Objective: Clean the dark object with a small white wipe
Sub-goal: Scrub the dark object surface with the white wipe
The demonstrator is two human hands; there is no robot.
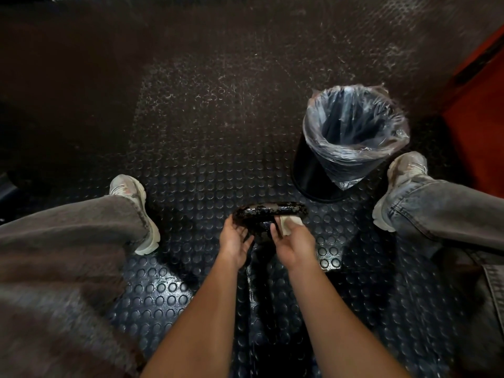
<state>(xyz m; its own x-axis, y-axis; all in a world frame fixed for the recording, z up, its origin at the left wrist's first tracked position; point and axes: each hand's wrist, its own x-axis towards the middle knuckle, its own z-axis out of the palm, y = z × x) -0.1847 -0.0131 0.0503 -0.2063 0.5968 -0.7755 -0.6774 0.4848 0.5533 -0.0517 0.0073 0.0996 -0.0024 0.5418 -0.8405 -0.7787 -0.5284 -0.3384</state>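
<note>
A dark, glossy, round object [268, 211] is held low over the studded floor between my legs. My left hand [236, 241] grips its left underside, fingers curled around the edge. My right hand [293, 241] presses a small white wipe [290, 223] against the object's right side. The lower part of the object is hidden behind both hands.
A black waste bin [313, 170] lined with a clear plastic bag [354, 126] stands just beyond, to the right. My legs in grey jeans with pale shoes [133, 211] [401, 184] flank the hands. An orange-red surface [477, 132] rises at far right. Dark studded rubber flooring [207, 165] covers the ground.
</note>
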